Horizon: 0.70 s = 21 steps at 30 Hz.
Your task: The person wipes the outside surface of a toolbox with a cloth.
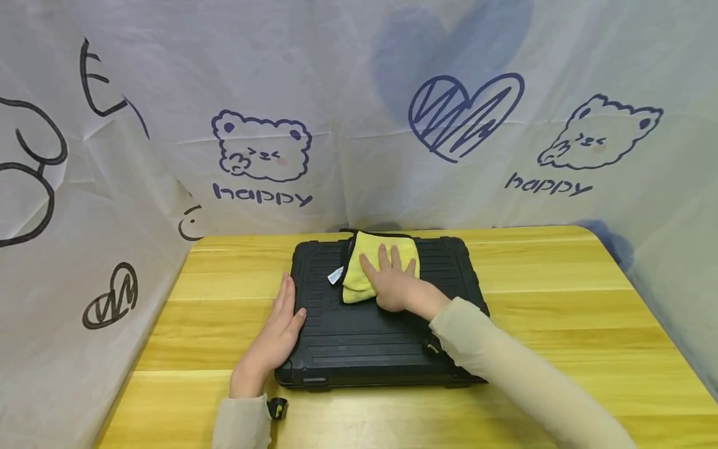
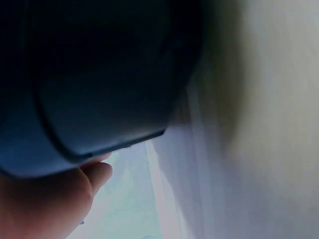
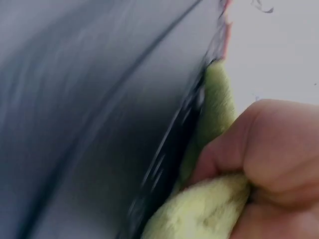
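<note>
A black ribbed hard case [image 1: 359,327] lies flat on the table. On its far part is a folded yellow cloth [image 1: 361,242] with black edging and a small white tag. My right hand [image 1: 395,285] presses the cloth onto the lid with fingers spread. In the right wrist view, a fold of the cloth [image 3: 199,211] bulges beside the right hand [image 3: 279,154]. My left hand [image 1: 280,330] rests against the case's left side, fingers extended along it and thumb at the lid's edge. The left wrist view shows part of the left hand [image 2: 45,206] behind a dark shape.
The wooden table [image 1: 561,324] extends on both sides of the case. Pale curtains [image 1: 348,93] with bear and heart drawings hang behind and beside it. A small black clip-like piece [image 1: 277,408] shows at the left wrist.
</note>
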Motion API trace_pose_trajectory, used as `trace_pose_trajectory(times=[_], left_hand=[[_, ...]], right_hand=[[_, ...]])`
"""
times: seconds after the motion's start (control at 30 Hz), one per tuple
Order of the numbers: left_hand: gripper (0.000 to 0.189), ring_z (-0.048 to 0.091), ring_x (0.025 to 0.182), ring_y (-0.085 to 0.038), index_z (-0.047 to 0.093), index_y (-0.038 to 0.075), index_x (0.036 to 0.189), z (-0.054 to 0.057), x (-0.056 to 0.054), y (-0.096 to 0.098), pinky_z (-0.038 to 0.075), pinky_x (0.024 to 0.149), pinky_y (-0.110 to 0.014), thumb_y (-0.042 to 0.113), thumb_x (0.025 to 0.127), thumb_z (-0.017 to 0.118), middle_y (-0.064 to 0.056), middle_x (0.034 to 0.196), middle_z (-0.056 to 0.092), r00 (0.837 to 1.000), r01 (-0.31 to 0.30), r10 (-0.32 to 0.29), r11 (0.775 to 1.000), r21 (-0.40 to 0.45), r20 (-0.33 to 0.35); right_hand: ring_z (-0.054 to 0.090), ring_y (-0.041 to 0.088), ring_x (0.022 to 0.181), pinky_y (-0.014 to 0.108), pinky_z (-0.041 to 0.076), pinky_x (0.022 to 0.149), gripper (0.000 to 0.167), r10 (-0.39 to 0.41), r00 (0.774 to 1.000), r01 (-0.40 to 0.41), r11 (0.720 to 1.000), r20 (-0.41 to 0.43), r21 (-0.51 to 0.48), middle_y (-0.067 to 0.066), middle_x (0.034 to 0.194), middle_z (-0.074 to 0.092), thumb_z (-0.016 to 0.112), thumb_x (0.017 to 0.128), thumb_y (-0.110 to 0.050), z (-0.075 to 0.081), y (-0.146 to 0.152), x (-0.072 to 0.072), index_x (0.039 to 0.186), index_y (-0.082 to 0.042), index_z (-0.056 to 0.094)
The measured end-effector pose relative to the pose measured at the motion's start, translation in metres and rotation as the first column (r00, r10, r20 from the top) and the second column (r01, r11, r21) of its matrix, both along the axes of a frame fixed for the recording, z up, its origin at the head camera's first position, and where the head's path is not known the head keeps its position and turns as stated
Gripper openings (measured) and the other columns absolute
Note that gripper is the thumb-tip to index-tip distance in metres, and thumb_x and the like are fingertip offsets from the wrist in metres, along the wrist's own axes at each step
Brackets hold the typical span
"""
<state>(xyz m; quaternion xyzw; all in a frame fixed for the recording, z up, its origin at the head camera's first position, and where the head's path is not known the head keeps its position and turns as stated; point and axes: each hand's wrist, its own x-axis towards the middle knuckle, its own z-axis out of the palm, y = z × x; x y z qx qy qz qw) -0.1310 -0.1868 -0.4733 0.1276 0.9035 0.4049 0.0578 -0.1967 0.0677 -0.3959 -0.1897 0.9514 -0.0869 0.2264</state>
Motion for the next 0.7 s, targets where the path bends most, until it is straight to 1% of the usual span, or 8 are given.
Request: trace_pose_trajectory(times=[0.1,0.2,0.3,0.37,0.47,0.53,0.63,0.7], left_hand=[[0.066,-0.012,0.15,-0.032,-0.011,0.004,0.157,0.0,0.0,0.001,0.001,0.118,-0.058,0.025,0.11,0.029,-0.006,0.164,-0.02,1.0,0.002,-0.002,1.0,-0.002,-0.002],[0.065,-0.011,0.15,-0.033,-0.01,0.002,0.157,0.0,-0.001,0.001,0.001,0.118,-0.058,0.025,0.11,0.029,-0.009,0.164,-0.018,1.0,0.002,-0.002,1.0,-0.004,-0.013],[0.065,-0.011,0.15,-0.034,-0.008,0.001,0.157,0.001,-0.001,0.001,0.002,0.117,-0.059,0.023,0.11,0.03,-0.013,0.164,-0.016,1.0,0.004,-0.004,1.0,-0.002,-0.026],[0.065,-0.011,0.15,-0.032,-0.008,0.0,0.157,0.002,-0.001,0.001,0.002,0.118,-0.058,0.022,0.109,0.03,-0.013,0.164,-0.016,1.0,0.004,-0.004,1.0,0.002,-0.028],[0.065,-0.011,0.15,-0.033,-0.009,0.001,0.157,0.001,-0.001,0.0,0.002,0.118,-0.059,0.023,0.11,0.03,-0.013,0.164,-0.016,1.0,0.006,-0.006,1.0,0.002,-0.029],[0.065,-0.011,0.15,-0.034,-0.009,0.001,0.157,0.0,-0.001,0.001,0.003,0.118,-0.059,0.024,0.11,0.03,-0.012,0.164,-0.017,0.999,0.007,-0.007,1.0,0.0,-0.031],[0.066,-0.011,0.15,-0.034,-0.01,0.001,0.157,-0.001,-0.001,0.0,0.002,0.118,-0.058,0.024,0.11,0.03,-0.01,0.164,-0.018,1.0,0.01,-0.01,1.0,-0.002,-0.027],[0.066,-0.011,0.15,-0.034,-0.01,0.002,0.157,-0.001,-0.002,0.0,0.001,0.118,-0.058,0.024,0.11,0.03,-0.009,0.163,-0.019,1.0,0.01,-0.01,1.0,0.003,-0.027]], right_hand=[[-0.011,0.048,0.146,0.073,0.01,0.11,0.079,-0.017,1.0,0.017,0.999,0.006,0.043,0.028,0.161,-0.008,0.05,0.097,-0.006,0.003,-0.008,0.017,0.162,-0.018,0.005],[-0.008,0.051,0.146,0.074,0.014,0.109,0.079,-0.031,1.0,0.031,0.997,0.001,0.074,0.029,0.161,-0.005,0.054,0.098,-0.01,0.003,-0.016,0.034,0.162,-0.016,0.008],[-0.004,0.052,0.146,0.074,0.018,0.108,0.077,-0.028,0.999,0.03,0.994,-0.017,0.104,0.03,0.161,-0.001,0.055,0.097,-0.011,0.003,-0.024,0.049,0.161,-0.015,0.011],[0.001,0.053,0.145,0.074,0.023,0.106,0.076,-0.018,0.999,0.022,0.993,-0.032,0.115,0.031,0.16,0.004,0.056,0.097,-0.012,0.004,-0.027,0.058,0.161,-0.014,0.015],[0.009,0.054,0.144,0.074,0.03,0.101,0.075,0.011,0.998,-0.003,0.992,-0.065,0.128,0.032,0.159,0.012,0.061,0.095,-0.015,0.005,-0.028,0.073,0.16,-0.014,0.022],[0.016,0.055,0.142,0.074,0.035,0.097,0.076,0.042,0.994,-0.028,0.991,-0.105,0.131,0.033,0.157,0.018,0.065,0.092,-0.017,0.005,-0.027,0.084,0.158,-0.012,0.028],[0.023,0.056,0.14,0.074,0.038,0.093,0.078,0.095,0.982,-0.072,0.988,-0.164,0.14,0.034,0.154,0.025,0.07,0.088,-0.018,0.004,-0.024,0.102,0.156,-0.011,0.033],[0.026,0.056,0.139,0.074,0.038,0.093,0.079,0.124,0.973,-0.099,0.986,-0.194,0.133,0.035,0.153,0.027,0.071,0.085,-0.016,0.003,-0.021,0.113,0.155,-0.01,0.035]])
